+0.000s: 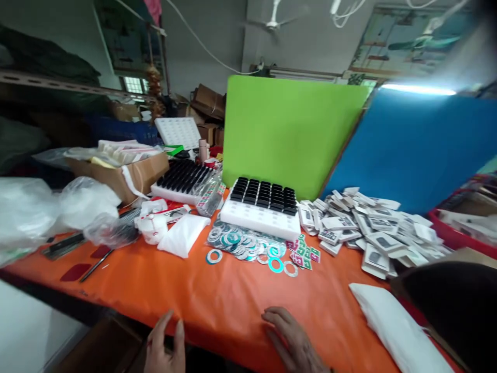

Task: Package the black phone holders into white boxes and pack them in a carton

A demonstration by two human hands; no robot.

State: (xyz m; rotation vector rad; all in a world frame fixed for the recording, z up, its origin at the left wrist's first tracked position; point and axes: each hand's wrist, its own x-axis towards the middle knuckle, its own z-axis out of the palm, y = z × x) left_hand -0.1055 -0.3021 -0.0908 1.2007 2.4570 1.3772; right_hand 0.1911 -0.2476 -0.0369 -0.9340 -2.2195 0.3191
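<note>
My left hand (165,344) is at the near edge of the orange-covered table (229,295), thumb and fingers apart with nothing between them. Over the tabletop to the right, my right hand (287,334) has its fingers stretched out and holds nothing. Beyond both hands lies a heap of flat silver and teal rings (240,242), with a teal ring (275,264) among the closest. Pink and green printed cards (305,254) lie beside them. Behind stands a white foam tray (258,218) with rows of black pieces (264,194) upright in it.
Small white boxes (373,228) are piled at the right, near a white packet (396,324). A green panel (287,129) and a blue panel (407,145) rise behind. At the left are a cardboard box (143,176), plastic bags (85,202) and a second foam tray (174,195).
</note>
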